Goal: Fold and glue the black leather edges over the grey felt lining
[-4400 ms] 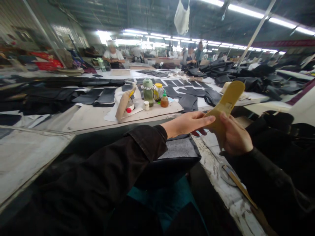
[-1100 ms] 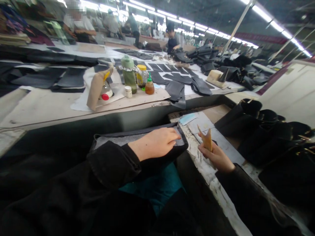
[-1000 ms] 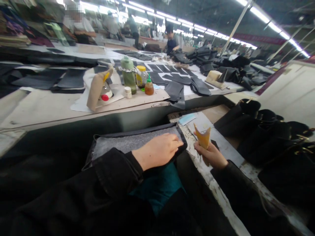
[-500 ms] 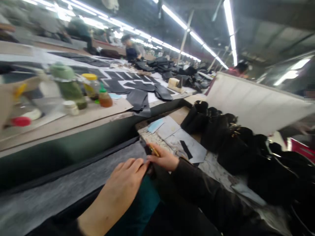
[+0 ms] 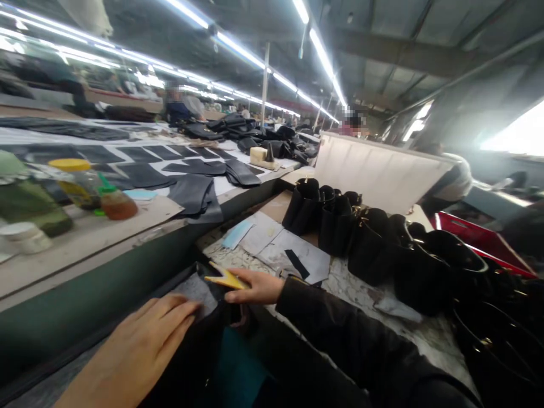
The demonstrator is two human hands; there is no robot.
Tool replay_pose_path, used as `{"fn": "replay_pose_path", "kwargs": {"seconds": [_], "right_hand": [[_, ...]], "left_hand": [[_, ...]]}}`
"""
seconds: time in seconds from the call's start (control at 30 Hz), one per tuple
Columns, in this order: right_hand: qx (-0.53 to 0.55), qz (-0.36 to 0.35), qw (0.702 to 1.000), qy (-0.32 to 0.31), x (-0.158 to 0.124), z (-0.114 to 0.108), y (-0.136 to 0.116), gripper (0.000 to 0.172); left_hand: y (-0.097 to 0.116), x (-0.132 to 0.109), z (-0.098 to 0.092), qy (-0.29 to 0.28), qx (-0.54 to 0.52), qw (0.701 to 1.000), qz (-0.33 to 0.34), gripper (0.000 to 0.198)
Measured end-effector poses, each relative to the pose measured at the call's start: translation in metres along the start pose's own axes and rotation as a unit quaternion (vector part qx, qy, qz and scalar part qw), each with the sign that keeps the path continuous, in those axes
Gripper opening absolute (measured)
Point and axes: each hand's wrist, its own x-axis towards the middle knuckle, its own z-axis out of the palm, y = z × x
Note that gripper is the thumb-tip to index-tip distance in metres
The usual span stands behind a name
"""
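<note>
My right hand (image 5: 260,286) is closed on a flat yellow scraper (image 5: 226,279), which points left over the corner of a black panel with grey felt lining (image 5: 196,290). My left hand (image 5: 140,351) lies flat on that panel at the lower left, fingers stretched out and together. Both arms wear black sleeves. The panel runs out of view at the bottom left.
A row of black bags (image 5: 374,238) stands on the worn bench (image 5: 361,289) to the right, behind grey paper pieces (image 5: 293,255). A raised table (image 5: 85,238) on the left carries bottles (image 5: 113,201), jars and black cut pieces (image 5: 191,192). A white board (image 5: 378,175) and other people are farther back.
The view has swung right. My right hand lowered the yellow scraper from upright to flat at the panel's corner. My left hand stayed flat on the felt-lined panel.
</note>
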Motion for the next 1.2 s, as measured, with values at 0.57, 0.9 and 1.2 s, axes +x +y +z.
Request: {"fn": "replay_pose_path", "kwargs": {"seconds": [0.57, 0.9, 1.2], "right_hand": [[-0.234, 0.044, 0.969, 0.058, 0.077, -0.022, 0.012, 0.034], [-0.381, -0.030, 0.923, 0.042, 0.127, -0.015, -0.018, 0.046], [-0.413, -0.093, 0.906, -0.019, 0.148, -0.003, -0.034, 0.047]], "left_hand": [[0.005, 0.039, -0.004, 0.010, -0.028, 0.992, -0.121, 0.023], [0.006, 0.045, 0.001, 0.058, 0.044, 0.987, -0.142, 0.011], [0.002, 0.044, 0.007, 0.086, 0.019, 0.985, -0.151, 0.013]]}}
